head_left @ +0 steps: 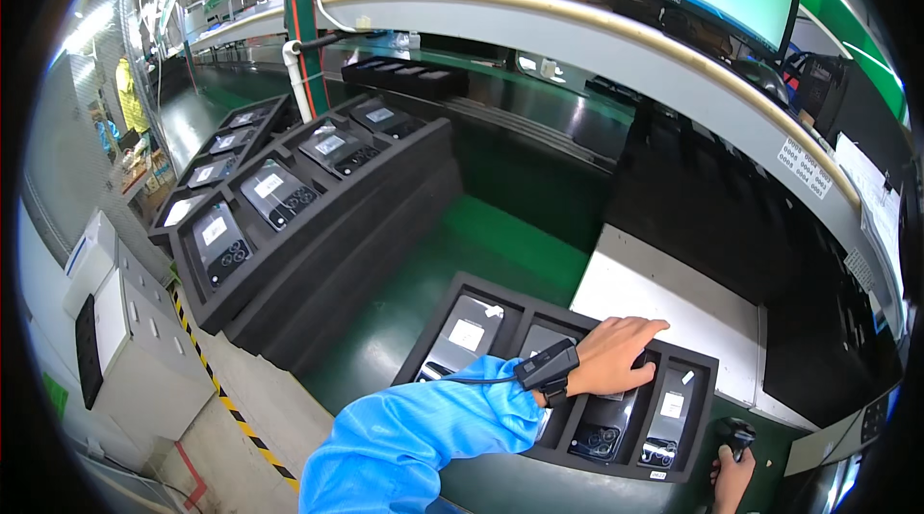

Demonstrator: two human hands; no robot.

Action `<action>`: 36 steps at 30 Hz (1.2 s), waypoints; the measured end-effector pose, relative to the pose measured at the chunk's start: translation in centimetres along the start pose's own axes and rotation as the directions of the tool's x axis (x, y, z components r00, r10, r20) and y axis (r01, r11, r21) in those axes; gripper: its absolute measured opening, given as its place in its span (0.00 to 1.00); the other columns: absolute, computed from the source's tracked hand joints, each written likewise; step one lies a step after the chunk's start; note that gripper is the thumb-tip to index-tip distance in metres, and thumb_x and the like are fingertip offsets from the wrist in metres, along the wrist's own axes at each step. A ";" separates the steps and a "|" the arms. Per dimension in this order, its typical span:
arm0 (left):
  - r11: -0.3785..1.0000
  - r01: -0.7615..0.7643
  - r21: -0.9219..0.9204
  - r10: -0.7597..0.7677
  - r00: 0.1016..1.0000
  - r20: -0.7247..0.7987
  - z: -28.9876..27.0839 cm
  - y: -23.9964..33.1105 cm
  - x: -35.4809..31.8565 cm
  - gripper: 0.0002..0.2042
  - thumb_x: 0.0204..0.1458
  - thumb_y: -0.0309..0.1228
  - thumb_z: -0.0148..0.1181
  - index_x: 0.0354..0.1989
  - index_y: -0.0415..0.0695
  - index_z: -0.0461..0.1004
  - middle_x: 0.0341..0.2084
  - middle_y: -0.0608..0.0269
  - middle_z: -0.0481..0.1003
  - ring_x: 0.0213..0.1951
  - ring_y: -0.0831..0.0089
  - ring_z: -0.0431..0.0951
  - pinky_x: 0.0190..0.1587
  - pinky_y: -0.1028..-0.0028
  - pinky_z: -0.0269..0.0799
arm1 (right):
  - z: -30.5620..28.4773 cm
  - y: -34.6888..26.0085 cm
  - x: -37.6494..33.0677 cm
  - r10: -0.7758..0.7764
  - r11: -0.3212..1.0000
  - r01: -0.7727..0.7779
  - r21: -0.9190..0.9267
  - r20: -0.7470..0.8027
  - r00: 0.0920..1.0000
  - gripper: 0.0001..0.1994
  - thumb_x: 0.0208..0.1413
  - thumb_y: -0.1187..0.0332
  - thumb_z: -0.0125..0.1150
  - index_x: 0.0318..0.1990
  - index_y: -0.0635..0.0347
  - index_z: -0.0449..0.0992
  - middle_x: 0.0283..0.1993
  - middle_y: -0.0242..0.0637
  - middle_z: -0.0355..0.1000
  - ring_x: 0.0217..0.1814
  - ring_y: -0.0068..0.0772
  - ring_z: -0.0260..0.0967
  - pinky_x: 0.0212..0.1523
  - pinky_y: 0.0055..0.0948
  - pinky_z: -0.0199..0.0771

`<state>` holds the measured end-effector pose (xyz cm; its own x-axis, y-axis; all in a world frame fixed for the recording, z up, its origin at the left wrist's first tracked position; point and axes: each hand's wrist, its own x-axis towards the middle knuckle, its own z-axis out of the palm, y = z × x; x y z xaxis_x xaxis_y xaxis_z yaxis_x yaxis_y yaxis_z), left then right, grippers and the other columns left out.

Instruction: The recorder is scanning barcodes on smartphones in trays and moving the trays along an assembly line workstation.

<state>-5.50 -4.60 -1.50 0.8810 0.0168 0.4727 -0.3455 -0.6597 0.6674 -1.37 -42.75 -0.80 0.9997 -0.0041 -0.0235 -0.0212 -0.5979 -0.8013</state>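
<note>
The left hand (616,355) lies palm down, fingers loosely spread, on a phone (604,423) seated in the near foam tray (452,312) on the green bench; it grips nothing (a dark wrist strap sits at the blue sleeve's cuff). The right hand (731,480), at the lower edge, is closed around a black scanner (737,435) just beside the tray's right end. A stack of trays (318,225) loaded with phones stands well apart to the left.
</note>
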 end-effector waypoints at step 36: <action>0.999 -0.008 0.049 0.007 1.000 0.027 0.1 0.2 0.2 0.27 0.52 0.38 0.60 0.61 0.42 0.70 0.53 0.51 0.75 0.55 0.53 0.74 0.60 0.58 0.64 | 0.6 1.9 1.3 0.102 0.992 -0.100 0.074 -0.033 0.994 0.09 0.61 0.65 0.62 0.43 0.60 0.76 0.22 0.30 0.70 0.16 0.20 0.63 0.16 0.22 0.62</action>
<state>-5.34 -4.81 -1.32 0.8873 -0.0081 0.4612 -0.3361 -0.6960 0.6345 -0.09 -43.44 -2.75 0.9921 -0.0916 -0.0854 -0.1214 -0.5332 -0.8372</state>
